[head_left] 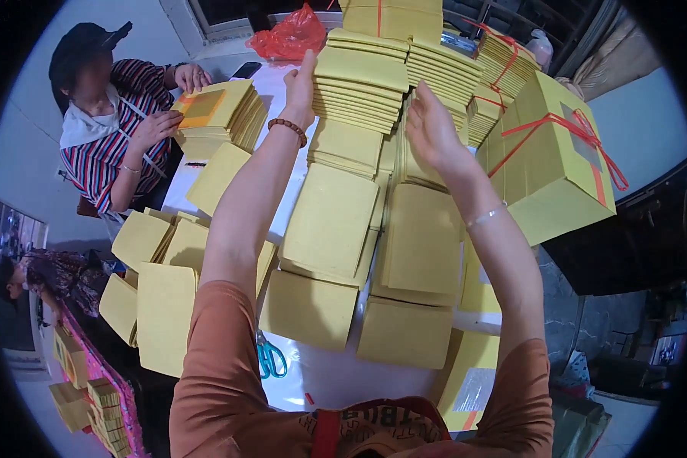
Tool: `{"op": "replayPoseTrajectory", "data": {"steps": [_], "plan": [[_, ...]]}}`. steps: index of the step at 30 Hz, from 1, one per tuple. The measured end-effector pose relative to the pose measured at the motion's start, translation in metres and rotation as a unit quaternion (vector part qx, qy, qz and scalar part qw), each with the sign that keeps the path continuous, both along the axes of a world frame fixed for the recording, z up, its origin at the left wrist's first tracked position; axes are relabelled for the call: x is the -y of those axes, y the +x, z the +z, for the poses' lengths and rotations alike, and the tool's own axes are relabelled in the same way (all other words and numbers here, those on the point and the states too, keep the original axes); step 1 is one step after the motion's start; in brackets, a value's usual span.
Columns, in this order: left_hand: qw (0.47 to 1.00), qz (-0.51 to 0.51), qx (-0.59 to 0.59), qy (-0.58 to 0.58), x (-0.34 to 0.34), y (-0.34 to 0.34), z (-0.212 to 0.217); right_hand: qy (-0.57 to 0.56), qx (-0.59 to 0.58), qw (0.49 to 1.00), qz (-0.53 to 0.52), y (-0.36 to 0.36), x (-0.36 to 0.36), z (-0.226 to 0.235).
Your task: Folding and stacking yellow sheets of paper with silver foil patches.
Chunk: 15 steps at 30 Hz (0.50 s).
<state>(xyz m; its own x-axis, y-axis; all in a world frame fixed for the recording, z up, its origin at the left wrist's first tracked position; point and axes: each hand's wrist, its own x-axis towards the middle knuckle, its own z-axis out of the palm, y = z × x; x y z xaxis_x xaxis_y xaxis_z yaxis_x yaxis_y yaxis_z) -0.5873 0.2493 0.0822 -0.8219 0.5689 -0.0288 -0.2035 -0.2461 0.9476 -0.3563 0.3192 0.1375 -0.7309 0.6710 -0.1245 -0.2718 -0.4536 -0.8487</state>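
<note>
A tall stack of folded yellow paper bundles point(359, 99) stands at the far middle of the table, between my two hands. My left hand point(301, 90) is upright with straight fingers at the stack's left end. On the other side my right hand point(435, 131) has its fingers stretched out, close to the stack's right end. Whether either palm touches the paper, I cannot tell. Nearer to me, under my arms, lie more yellow paper stacks point(330, 221) in rows, with another column point(418, 240) to the right.
Red string ties a large yellow paper block point(553, 156) at the right. Teal-handled scissors point(271, 357) lie near the front edge. A co-worker point(118, 114) at the left rests both hands on a yellow stack point(225, 114). A red plastic bag point(288, 34) sits at the back.
</note>
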Motion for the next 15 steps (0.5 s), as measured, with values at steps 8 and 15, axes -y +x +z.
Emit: {"op": "replayPoseTrajectory", "data": {"steps": [8,15], "plan": [[0.988,0.137,-0.063,-0.020,0.037,0.032,0.057,0.086,0.089,0.986,0.113,0.172,0.040,0.002],[0.997,0.017,-0.016,0.068,0.091,0.155,0.103,0.071,0.095,0.993,0.018,0.326,0.051,-0.009]]}}
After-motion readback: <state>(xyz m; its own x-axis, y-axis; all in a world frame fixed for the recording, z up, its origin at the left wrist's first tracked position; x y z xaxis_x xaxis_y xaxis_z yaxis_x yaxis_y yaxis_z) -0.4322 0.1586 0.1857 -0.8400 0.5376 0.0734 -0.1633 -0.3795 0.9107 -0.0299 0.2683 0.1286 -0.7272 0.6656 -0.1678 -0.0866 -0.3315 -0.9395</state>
